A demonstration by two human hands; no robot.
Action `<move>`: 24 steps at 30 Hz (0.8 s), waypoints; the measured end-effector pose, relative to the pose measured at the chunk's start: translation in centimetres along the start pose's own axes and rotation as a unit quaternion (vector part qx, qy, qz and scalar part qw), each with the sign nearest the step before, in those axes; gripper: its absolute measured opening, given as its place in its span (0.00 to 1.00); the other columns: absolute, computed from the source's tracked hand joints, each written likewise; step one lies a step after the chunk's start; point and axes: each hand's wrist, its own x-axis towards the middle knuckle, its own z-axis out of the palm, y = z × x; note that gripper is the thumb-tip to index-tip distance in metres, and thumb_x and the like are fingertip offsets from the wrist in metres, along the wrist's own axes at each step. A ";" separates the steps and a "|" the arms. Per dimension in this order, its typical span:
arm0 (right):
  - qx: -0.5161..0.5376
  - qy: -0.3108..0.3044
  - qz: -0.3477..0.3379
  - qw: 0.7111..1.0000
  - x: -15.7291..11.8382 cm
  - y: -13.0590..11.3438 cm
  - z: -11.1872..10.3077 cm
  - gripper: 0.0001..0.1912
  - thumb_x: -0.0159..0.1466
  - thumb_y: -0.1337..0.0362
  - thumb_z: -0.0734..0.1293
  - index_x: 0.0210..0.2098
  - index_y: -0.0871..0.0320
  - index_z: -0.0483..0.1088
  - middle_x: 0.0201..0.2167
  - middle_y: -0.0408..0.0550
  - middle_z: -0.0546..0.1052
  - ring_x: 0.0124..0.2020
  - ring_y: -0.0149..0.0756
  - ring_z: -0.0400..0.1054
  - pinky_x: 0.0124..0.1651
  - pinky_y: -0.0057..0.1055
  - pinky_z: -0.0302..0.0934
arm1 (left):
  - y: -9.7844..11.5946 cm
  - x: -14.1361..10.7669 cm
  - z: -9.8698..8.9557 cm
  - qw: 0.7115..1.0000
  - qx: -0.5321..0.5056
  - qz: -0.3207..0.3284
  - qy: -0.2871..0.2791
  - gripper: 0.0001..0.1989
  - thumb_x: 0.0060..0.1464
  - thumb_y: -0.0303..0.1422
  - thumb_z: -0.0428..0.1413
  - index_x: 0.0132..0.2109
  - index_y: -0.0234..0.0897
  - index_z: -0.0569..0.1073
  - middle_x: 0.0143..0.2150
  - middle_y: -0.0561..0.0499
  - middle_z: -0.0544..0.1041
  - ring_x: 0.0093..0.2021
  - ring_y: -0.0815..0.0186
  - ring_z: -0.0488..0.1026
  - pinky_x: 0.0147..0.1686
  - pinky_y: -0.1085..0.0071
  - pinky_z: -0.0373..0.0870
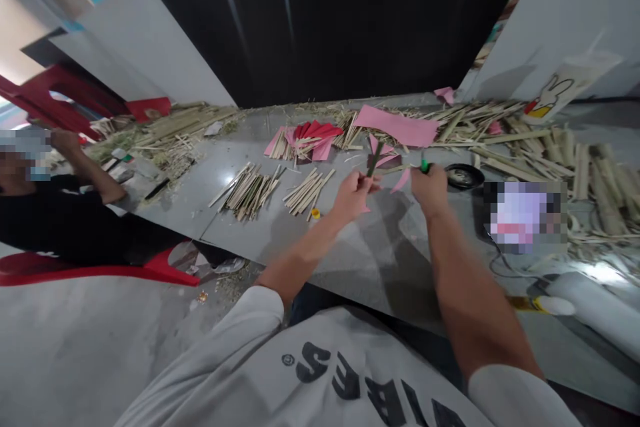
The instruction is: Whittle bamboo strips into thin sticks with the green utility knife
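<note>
Just right of the centre of the frame, my left hand (351, 197) pinches a dark green stick (375, 160) between thumb and fingers, its free end angled up and slightly right. Beside it, my right hand (430, 188) is curled around a small green object (425, 165); only its top shows, too blurred for me to identify. Between my hands I see a narrow pink strip (401, 180), though I cannot tell whether the right fingers touch it. Above, a pink sheet (400, 125) lies by the loose slivers. Left of my left hand, a small stick pile (306, 192) and a larger one rest on the grey table (345, 253). Right of my right hand sits a black dish (480, 181); at the far left, a co-worker (65, 213) in black sits.
</note>
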 end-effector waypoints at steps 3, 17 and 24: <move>-0.062 -0.015 0.026 0.998 -0.1 0.0 0.5 0.16 0.79 0.58 0.65 0.54 0.65 0.77 0.49 0.62 0.81 0.51 0.47 0.77 0.57 0.47 0.72 | 0.7 2.0 1.0 0.997 -0.062 0.016 0.035 0.14 0.76 0.48 0.46 0.49 0.43 0.60 0.52 0.45 0.84 0.35 0.70 0.81 0.45 0.65 0.81; -0.284 -0.184 -0.070 0.938 4.3 -2.3 3.2 0.21 0.77 0.55 0.71 0.63 0.60 0.75 0.60 0.56 0.78 0.57 0.46 0.77 0.60 0.50 0.75 | -6.4 -5.3 4.8 0.982 -0.180 -0.047 -0.040 0.35 0.61 0.70 0.53 0.46 0.40 0.65 0.29 0.52 0.79 0.25 0.69 0.75 0.29 0.69 0.77; -0.336 -0.166 -0.052 0.926 4.7 -2.4 0.6 0.22 0.78 0.57 0.66 0.66 0.60 0.75 0.66 0.70 0.73 0.62 0.53 0.74 0.57 0.47 0.66 | -7.6 -4.7 4.8 0.988 -0.155 -0.007 -0.020 0.30 0.69 0.64 0.48 0.49 0.39 0.66 0.30 0.53 0.78 0.26 0.69 0.76 0.29 0.71 0.76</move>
